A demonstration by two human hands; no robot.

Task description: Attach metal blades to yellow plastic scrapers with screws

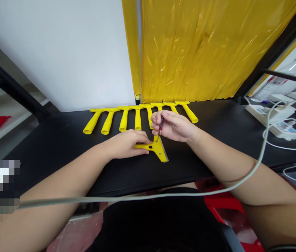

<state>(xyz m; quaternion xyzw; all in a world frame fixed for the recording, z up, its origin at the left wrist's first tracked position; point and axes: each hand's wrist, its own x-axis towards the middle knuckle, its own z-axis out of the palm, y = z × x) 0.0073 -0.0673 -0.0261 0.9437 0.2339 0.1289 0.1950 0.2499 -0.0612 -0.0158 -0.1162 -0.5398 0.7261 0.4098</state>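
Note:
My left hand (129,144) is closed around the handle of a yellow scraper (158,148) above the black shelf. A metal blade runs along the scraper's wide head, which points right. Fingers of my right hand (173,126) wrap around a small screwdriver (160,126) with a dark red handle. Its shaft points down, with the tip at the upper part of the scraper head, near a screw hole. Whether a screw sits under the tip is too small to tell. Behind my hands lies a row of several yellow scrapers (108,120), some partly hidden by my right hand.
A white panel (66,52) and a yellow plastic-wrapped panel (190,52) stand behind the black shelf (58,147). White devices (274,119) and a clear bottle (281,77) are at the right. A pale cable (148,196) crosses in front of my body and right arm.

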